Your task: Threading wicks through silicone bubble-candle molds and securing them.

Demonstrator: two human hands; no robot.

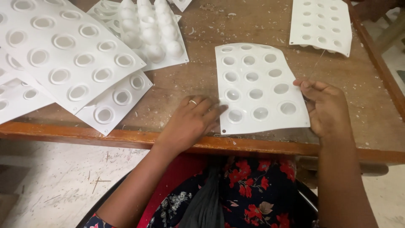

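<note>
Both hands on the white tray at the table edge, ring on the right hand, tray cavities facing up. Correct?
Not quite: the ring is on the left hand, not the right hand. The head view shows it. The rest holds: both hands touch the white tray at the near edge of the wooden table, and its cavities face up.

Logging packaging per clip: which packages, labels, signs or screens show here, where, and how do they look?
No labels, signs or screens.
White moulded tray: table centre, between left hand and right hand, round cavities.
Second tray: top right, same kind.
Tray pile: left, overlapping.
Domed tray: top centre, white bumps.
</note>
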